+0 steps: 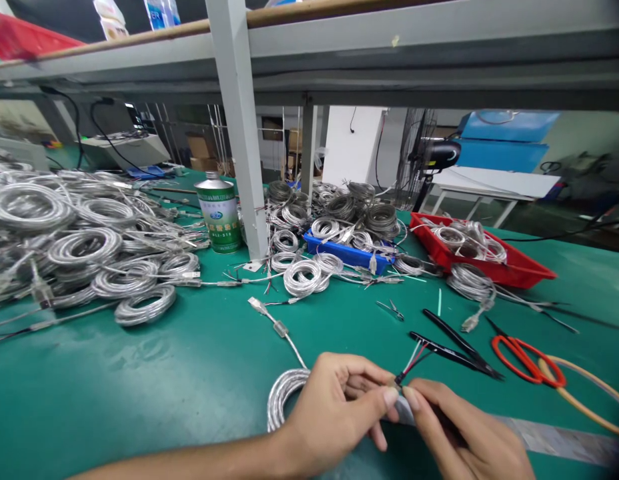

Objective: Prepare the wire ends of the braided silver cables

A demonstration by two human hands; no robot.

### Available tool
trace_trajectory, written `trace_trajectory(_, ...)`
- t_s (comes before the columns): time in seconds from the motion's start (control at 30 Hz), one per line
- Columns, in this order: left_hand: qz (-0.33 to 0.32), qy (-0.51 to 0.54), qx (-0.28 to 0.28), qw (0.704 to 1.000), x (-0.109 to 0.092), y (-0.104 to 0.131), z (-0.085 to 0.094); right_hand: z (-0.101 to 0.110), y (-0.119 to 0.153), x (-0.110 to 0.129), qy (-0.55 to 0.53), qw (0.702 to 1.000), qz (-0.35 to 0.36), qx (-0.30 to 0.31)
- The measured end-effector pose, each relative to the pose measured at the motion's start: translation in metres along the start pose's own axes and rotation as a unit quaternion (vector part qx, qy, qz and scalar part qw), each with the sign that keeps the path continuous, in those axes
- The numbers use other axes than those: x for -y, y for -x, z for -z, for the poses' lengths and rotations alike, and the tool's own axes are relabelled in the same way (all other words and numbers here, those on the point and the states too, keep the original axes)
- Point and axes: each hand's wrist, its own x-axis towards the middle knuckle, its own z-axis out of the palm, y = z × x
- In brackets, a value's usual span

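My left hand [334,410] is closed in a pinch on the stripped end of a clear-jacketed USB cable, with thin white, red and black wires [413,360] sticking up past the fingertips. My right hand [464,427] meets it there, thumb and fingers pressed together at the same cable end. Partly behind the left hand lies the cable's silvery coil [283,397]; its USB plug [258,305] points away on the green mat. Between the hands shows a greyish surface, its nature unclear. Black-handled tweezers or cutters [454,348] lie just beyond the fingers.
Orange-handled scissors [527,360] and small pliers [391,310] lie at right. Coiled cables [84,247] heap at left; more fill a blue tray [347,253] and red tray [519,270]. A green can [219,213] stands by a shelf post [242,133]. A greyish strip [564,440] runs right.
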Motion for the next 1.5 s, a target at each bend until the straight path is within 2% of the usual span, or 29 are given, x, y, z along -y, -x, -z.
trace_trajectory(0.27, -0.003, -0.014, 0.009, 1.0, -0.002, -0.001, 0.002, 0.001, 0.0, 0.004, -0.009, 1.0, -0.026, 0.004)
trace_trajectory(0.47, -0.004, -0.01, 0.008, 1.0, 0.0, 0.0, 0.001, -0.001, -0.006, 0.009, 0.016, 0.999, -0.013, -0.033)
trace_trajectory(0.57, -0.005, -0.004, 0.011, 1.0, 0.001, 0.0, 0.002, 0.0, -0.007, 0.01, 0.004, 0.999, -0.016, -0.03)
trace_trajectory(0.83, -0.012, -0.011, 0.013, 1.0, 0.001, 0.0, 0.003, 0.004, -0.006, 0.008, -0.055, 0.996, -0.061, 0.038)
trace_trajectory(1.1, -0.012, -0.015, 0.013, 1.0, 0.0, -0.001, 0.002, 0.004, -0.008, 0.007, -0.091, 0.992, -0.068, 0.061)
trace_trajectory(1.27, -0.007, -0.033, 0.017, 0.999, 0.0, 0.0, 0.002, 0.008, -0.009, 0.005, -0.132, 0.979, -0.092, 0.124)
trace_trajectory(1.5, -0.007, -0.04, 0.018, 0.999, -0.004, 0.002, 0.0, 0.009, -0.012, -0.001, -0.14, 0.971, -0.107, 0.16)
